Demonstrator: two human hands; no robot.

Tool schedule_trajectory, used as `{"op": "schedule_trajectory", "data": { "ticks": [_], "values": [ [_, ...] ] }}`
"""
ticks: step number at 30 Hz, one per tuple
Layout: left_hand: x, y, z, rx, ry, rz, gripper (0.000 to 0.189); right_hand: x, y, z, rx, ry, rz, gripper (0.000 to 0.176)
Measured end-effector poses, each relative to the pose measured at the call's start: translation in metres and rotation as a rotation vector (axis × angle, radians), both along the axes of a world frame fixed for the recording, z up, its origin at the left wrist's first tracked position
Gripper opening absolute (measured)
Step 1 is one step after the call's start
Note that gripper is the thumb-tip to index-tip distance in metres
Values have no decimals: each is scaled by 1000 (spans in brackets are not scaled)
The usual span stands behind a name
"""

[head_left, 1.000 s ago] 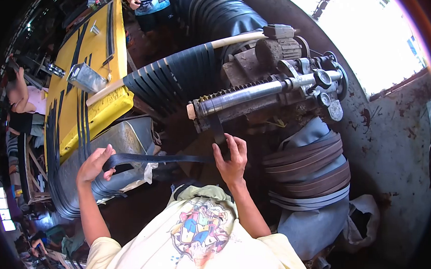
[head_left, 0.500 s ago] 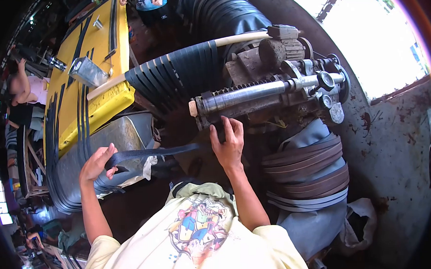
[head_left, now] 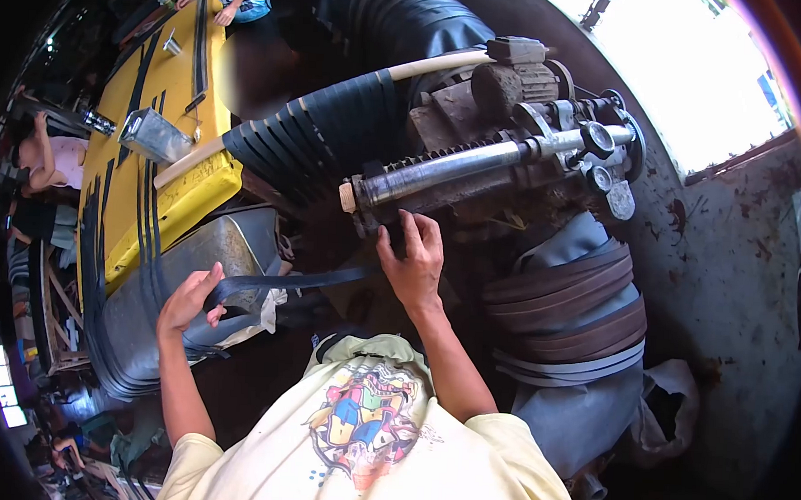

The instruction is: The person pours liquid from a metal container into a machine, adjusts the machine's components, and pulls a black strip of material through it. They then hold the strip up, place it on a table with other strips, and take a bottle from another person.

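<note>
Item observed: one dark strip (head_left: 299,278), a narrow, flat, blackish band of flexible material, in one piece along the visible length with no fraying to be made out. It lies just left of the frame's centre, off any surface and nearly taut, running almost level with a slight rise to the right. Its left end is pinched in the curled fingers of the left hand (head_left: 194,301) with a short tail folding back beneath, and its right end passes under the right hand (head_left: 411,261), whose back faces the camera, so the grip there cannot be confirmed.
</note>
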State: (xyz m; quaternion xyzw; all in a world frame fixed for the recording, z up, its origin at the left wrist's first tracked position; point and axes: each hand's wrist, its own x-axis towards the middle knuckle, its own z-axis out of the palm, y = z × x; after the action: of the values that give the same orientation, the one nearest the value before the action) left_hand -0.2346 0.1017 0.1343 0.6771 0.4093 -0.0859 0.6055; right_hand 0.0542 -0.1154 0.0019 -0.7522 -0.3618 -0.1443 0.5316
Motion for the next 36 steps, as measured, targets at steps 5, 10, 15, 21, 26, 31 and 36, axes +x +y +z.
{"op": "schedule_trajectory", "data": {
  "ticks": [5, 10, 15, 21, 26, 31, 36],
  "values": [
    [5, 2, -9, -5, 17, 17, 67, 1, 0, -5, -21, -24, 5, 44],
    [16, 2, -20, 24, 49, -6, 67, 2, 0, -3, -21, -30, 12, 44],
    [30, -1, -30, 29, 97, -53, 66, 3, 0, -3, -14, -31, 27, 44],
    [40, 1, -52, 28, 113, -84, 68, 3, 0, 3, -26, -39, 1, 40],
    [54, -3, -72, 47, 119, -119, 69, 3, 0, 3, -21, -22, 13, 40],
    [66, -9, -105, 151, 196, -165, 73, 4, -1, 1, -20, -12, 38, 43],
    [63, -2, -182, 135, 247, -163, 81, 4, -1, 4, -8, -30, 39, 41]
  ]
}}
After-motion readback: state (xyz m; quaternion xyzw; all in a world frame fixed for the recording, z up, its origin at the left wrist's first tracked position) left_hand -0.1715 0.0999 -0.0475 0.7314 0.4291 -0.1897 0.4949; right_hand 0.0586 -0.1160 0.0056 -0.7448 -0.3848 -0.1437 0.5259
